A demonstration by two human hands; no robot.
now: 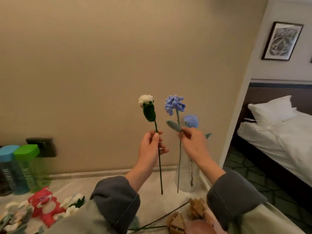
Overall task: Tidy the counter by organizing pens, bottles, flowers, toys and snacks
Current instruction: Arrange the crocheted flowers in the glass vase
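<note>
My left hand (150, 149) grips the dark green stem of a white crochet flower (145, 100) and holds it upright above the counter (148, 191). My right hand (194, 144) pinches the pale blue stem of a purple crochet flower (174, 103), also upright, just to the right. Behind my right hand a clear glass vase (190, 176) stands by the wall corner with a blue crochet bud (190, 121) in it. More crochet flowers (74, 202) lie at the lower left beside a red bear toy (44, 206).
A blue-lidded bottle (8, 168) and a green-lidded bottle (27, 166) stand at the left by a dark wall socket (43, 146). Wooden toy pieces (189, 217) and loose stems (160, 218) lie near the front. A bed (278, 132) is beyond the counter's right edge.
</note>
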